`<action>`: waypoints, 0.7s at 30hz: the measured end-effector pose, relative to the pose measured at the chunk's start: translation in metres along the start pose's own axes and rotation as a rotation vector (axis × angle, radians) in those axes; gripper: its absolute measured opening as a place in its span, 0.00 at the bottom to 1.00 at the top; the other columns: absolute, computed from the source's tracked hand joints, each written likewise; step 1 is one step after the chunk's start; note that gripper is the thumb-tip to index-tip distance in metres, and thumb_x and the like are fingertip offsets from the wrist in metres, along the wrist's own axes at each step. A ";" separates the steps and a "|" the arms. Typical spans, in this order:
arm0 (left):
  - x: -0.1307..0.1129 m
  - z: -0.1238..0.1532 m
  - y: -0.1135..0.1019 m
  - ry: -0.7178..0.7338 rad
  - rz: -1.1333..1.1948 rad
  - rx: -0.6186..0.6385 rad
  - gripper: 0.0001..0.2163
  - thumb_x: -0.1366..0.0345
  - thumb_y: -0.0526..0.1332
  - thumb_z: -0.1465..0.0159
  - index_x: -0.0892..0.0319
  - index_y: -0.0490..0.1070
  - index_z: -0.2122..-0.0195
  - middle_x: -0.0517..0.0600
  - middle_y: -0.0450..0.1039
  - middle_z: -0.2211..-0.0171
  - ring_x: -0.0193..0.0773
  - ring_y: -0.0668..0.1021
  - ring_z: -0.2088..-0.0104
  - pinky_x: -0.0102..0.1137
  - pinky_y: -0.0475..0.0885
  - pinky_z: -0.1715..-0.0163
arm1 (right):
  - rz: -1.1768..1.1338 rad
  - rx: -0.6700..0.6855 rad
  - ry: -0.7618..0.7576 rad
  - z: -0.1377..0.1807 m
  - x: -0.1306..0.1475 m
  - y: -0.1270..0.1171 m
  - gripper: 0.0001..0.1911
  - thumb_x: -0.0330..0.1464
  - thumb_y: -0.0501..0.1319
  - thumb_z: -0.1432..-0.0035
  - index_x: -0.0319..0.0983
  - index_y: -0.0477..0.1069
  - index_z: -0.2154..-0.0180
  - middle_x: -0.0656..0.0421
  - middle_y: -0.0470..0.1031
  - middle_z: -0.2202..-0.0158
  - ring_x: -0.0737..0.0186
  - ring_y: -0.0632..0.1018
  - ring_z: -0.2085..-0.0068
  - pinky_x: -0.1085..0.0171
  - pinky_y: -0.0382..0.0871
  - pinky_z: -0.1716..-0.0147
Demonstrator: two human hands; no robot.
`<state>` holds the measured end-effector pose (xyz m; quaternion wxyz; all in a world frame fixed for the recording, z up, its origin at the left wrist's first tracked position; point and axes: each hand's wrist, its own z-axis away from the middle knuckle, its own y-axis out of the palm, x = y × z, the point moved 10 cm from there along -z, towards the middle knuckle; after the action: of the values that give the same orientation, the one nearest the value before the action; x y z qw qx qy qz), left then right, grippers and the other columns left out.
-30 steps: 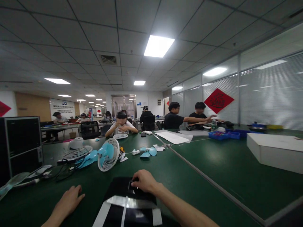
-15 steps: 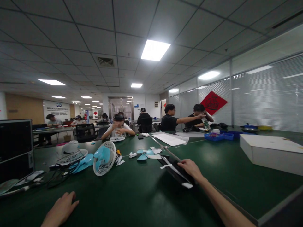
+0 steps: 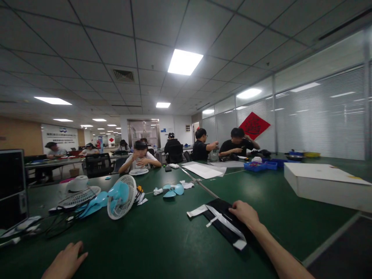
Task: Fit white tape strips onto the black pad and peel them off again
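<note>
A flat black piece (image 3: 223, 228) with white strips along it lies on the green table at centre right; its exact kind is unclear. My right hand (image 3: 245, 215) pinches its far right edge, fingers closed. One white strip (image 3: 197, 210) sticks out past its left side. My left hand (image 3: 65, 259) is at the lower left over the tabletop, fingers apart, holding nothing. Beyond it stands a white fan grille (image 3: 130, 197) with light blue blades (image 3: 117, 192) in front of it. Another blue fan blade (image 3: 173, 190) lies farther off, near the middle.
Black computer equipment (image 3: 11, 186) stands at the left edge, with cables nearby. A white box (image 3: 325, 186) is on the right. White sheets (image 3: 203, 169) and blue trays (image 3: 260, 166) lie farther back. A person (image 3: 141, 159) sits opposite, and two others sit at the far right.
The black piece has come down from a tilted position to lie flat on the table, nearer and to the right, with my right hand still on its edge. The view has turned slightly right.
</note>
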<state>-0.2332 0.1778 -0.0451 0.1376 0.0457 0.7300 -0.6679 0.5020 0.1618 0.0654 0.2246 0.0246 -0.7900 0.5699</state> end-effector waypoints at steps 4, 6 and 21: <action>-0.009 0.008 -0.007 -0.005 0.014 -0.010 0.25 0.49 0.50 0.48 0.63 0.69 0.57 0.61 0.73 0.56 0.50 0.76 0.55 0.39 0.69 0.53 | 0.102 -0.087 -0.029 0.007 0.007 -0.010 0.13 0.39 0.59 0.46 0.36 0.73 0.65 0.47 0.76 0.61 0.48 0.76 0.57 0.58 0.67 0.65; -0.014 0.013 -0.011 -0.011 0.016 -0.006 0.24 0.50 0.51 0.48 0.62 0.69 0.58 0.60 0.74 0.56 0.50 0.77 0.56 0.39 0.70 0.54 | 0.147 -0.138 -0.045 0.020 0.012 -0.016 0.16 0.43 0.56 0.44 0.36 0.70 0.63 0.46 0.75 0.60 0.47 0.76 0.57 0.57 0.66 0.64; 0.000 -0.001 0.001 -0.005 0.039 -0.004 0.25 0.48 0.51 0.48 0.61 0.70 0.57 0.60 0.73 0.55 0.51 0.76 0.55 0.43 0.69 0.53 | -0.224 0.106 -0.042 0.086 -0.020 0.015 0.20 0.41 0.57 0.50 0.39 0.68 0.56 0.53 0.79 0.66 0.53 0.79 0.65 0.61 0.67 0.67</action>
<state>-0.2334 0.1791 -0.0459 0.1523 0.0580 0.7301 -0.6636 0.4877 0.0845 0.0234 0.2687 0.1367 -0.7555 0.5817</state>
